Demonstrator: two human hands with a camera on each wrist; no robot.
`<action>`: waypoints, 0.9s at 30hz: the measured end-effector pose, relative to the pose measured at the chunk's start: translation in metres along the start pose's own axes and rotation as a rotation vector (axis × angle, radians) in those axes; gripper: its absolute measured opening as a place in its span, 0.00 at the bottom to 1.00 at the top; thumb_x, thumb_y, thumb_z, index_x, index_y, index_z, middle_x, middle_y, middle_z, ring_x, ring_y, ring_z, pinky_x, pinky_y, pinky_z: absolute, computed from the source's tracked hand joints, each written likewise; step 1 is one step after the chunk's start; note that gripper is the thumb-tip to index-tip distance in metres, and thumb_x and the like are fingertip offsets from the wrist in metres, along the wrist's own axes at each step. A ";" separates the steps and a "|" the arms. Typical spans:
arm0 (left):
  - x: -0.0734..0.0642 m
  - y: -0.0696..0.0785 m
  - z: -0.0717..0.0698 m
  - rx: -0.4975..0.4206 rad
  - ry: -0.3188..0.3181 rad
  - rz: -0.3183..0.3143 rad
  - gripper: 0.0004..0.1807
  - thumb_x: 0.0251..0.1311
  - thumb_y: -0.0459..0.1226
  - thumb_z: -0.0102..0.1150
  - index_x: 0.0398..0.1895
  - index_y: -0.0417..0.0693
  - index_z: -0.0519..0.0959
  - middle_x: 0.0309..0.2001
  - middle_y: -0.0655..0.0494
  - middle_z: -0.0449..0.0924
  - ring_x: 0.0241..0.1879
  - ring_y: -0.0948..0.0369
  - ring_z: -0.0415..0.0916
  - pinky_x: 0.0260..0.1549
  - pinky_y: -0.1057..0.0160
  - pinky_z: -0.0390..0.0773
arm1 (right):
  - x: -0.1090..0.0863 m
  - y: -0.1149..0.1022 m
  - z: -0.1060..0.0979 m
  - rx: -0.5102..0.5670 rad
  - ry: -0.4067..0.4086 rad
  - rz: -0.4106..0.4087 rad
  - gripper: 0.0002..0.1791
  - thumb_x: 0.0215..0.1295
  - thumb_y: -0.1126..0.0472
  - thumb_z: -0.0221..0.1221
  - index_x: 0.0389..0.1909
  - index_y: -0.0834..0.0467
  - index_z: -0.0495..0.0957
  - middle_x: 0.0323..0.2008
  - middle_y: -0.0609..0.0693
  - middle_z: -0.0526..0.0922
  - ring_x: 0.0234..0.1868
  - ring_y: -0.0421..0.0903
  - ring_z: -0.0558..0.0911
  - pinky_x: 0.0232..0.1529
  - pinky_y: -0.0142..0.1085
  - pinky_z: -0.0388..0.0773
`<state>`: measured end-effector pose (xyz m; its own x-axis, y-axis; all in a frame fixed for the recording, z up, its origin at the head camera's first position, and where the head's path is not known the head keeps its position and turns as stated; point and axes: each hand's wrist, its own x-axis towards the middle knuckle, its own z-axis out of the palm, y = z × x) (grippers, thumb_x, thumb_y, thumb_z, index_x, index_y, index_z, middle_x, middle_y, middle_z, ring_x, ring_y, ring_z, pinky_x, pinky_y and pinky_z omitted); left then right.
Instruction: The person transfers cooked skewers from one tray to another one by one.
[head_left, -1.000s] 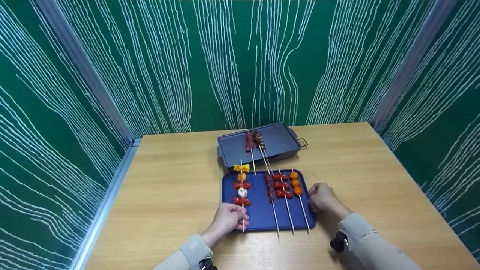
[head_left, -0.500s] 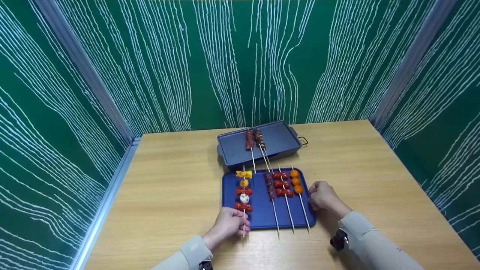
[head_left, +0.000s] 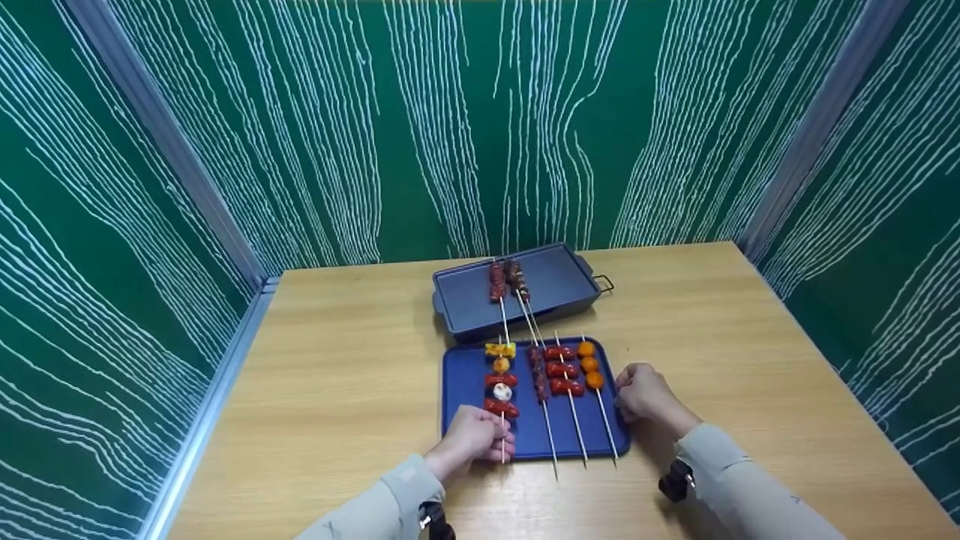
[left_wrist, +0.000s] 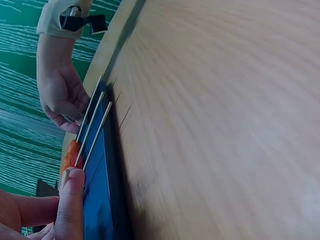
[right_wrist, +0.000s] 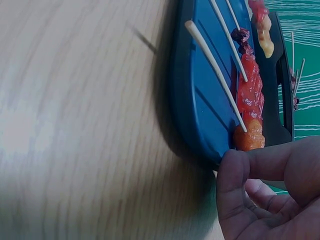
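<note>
Panels in green with white wavy lines point(head_left: 604, 165) enclose the worktop point(head_left: 345, 375), and we record these as the largest items. Near the worktop's back edge we find a dark griddle pan point(head_left: 559, 281), set at a slant, with a wire handle at its right end. We note a blue tray point(head_left: 466, 375) in front of it, towards the middle of the worktop.

We observe the right hand point(head_left: 643, 394) at the tray's right edge, near the front corner, thumb and finger closed on the rim. We find the left hand point(head_left: 480, 433) at the tray's front edge, fingers curled, pinching the stick of a mixed skewer point(head_left: 501, 380). That skewer lies over the tray's left half, its yellow piece towards the back edge; we cannot tell whether it touches the tray.

On the tray's right half we count a dark-red skewer point(head_left: 538, 373), a skewer of three red pieces point(head_left: 564, 370) and, nearest the right edge, an orange-ball skewer point(head_left: 590, 364); their sticks overhang the front edge. Meat skewers point(head_left: 498, 282) lie on the pan, sticks crossing its front edge.
</note>
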<state>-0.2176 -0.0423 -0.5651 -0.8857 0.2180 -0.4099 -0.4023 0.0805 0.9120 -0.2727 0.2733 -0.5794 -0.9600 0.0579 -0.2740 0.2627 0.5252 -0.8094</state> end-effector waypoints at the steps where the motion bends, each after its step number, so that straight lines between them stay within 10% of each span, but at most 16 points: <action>1: 0.002 0.001 0.002 -0.010 -0.002 -0.001 0.08 0.68 0.20 0.53 0.41 0.26 0.82 0.28 0.47 0.85 0.21 0.62 0.83 0.24 0.66 0.90 | 0.000 0.000 0.000 0.002 -0.001 -0.001 0.09 0.56 0.81 0.55 0.34 0.66 0.72 0.23 0.53 0.77 0.18 0.43 0.80 0.18 0.33 0.85; 27: 0.016 0.000 0.028 0.018 0.067 0.017 0.07 0.61 0.20 0.54 0.34 0.30 0.83 0.23 0.52 0.81 0.18 0.64 0.78 0.18 0.69 0.85 | -0.001 0.001 0.000 0.006 -0.003 -0.002 0.11 0.54 0.81 0.56 0.36 0.66 0.72 0.23 0.53 0.75 0.19 0.44 0.79 0.17 0.33 0.83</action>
<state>-0.2252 -0.0116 -0.5715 -0.9062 0.1539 -0.3938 -0.3832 0.0946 0.9188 -0.2719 0.2736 -0.5798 -0.9604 0.0545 -0.2734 0.2609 0.5207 -0.8129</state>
